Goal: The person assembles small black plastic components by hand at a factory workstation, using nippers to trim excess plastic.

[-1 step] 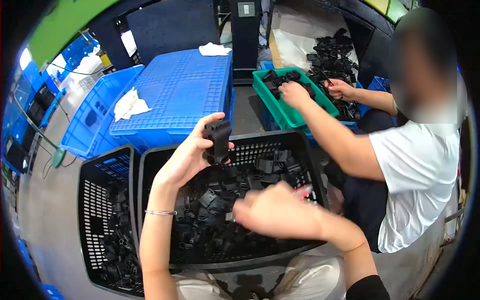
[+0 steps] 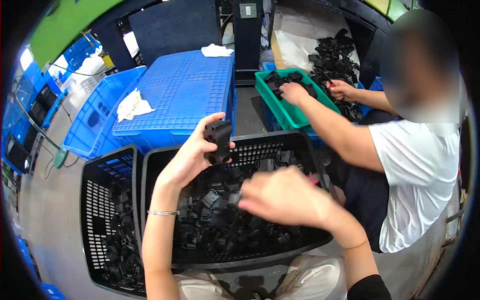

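Note:
My left hand [image 2: 186, 159] is raised over the far edge of a large black crate [image 2: 240, 261]. Its fingers close around a black moulded plastic part [image 2: 218, 141] with round openings, held upright. My right hand [image 2: 285, 200] hovers over the crate, to the right of that part and apart from it. It is blurred by motion and closed round a slim tool with a red handle [image 2: 313, 178]; the tool's working end is too smeared to make out. Below both hands, many similar black plastic parts [image 2: 212, 200] lie loose in the crate.
A narrower black crate [image 2: 97, 220] with more parts stands at the left. Behind are a blue lidded bin [image 2: 180, 85] and an open blue bin [image 2: 82, 132]. At right, a co-worker [image 2: 405, 175] reaches into a green tray [image 2: 295, 119]; black parts [image 2: 335, 55] are heaped beyond.
My right hand has shifted slightly right and up, away from the left hand. The left hand still holds its part, and the whole view has moved a little.

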A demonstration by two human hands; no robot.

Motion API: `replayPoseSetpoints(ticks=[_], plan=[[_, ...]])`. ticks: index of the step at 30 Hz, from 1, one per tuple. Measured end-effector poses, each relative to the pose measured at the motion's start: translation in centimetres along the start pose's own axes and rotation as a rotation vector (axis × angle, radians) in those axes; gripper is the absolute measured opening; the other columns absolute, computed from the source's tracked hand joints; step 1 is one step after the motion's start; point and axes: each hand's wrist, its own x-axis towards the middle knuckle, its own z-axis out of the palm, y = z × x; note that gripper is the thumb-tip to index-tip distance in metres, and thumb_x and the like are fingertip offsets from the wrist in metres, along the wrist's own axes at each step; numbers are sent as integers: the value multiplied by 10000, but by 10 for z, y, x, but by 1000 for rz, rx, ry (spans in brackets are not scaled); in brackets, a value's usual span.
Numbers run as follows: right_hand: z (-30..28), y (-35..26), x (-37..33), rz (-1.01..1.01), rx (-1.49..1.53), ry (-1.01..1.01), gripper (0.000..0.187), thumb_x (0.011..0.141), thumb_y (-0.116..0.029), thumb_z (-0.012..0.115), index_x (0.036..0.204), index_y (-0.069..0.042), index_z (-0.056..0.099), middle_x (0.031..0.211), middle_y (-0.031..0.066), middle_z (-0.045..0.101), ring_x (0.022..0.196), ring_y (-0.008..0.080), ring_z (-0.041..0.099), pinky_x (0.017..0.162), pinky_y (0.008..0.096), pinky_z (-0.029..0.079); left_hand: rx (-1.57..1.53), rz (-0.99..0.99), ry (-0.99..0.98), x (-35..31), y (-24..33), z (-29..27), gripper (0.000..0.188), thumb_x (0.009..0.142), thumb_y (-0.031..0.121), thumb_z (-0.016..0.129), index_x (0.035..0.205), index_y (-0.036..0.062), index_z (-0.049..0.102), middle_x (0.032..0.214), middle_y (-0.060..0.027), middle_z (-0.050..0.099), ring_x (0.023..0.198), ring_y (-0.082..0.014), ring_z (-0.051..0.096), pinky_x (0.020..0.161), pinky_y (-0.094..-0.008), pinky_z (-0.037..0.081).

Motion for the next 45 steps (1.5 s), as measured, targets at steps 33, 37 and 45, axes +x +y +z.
replayPoseSetpoints(ticks=[33,37,45], plan=[[7,40,24,453,1247,343,212,835,-201,683,832,-49,534,645,-40,478,596,11,415,525,197,330,953,254,72,-24,-11,54,865,658,46,723,1416,89,307,1251,-182,508,1034,-331,593,922,-373,446],[15,47,17,338,1132,309,173,863,-177,653,873,-61,525,639,-42,500,480,23,410,425,202,299,1087,490,130,-21,-13,51,828,613,90,803,1333,69,395,1220,-164,498,1036,-294,590,909,-371,467],[56,34,28,251,1782,468,232,906,-158,610,1074,-72,476,694,-45,479,391,13,334,344,186,192,-32,398,159,-7,-49,54,629,760,56,751,1281,63,398,1263,-90,495,1138,-175,504,975,-327,432]])
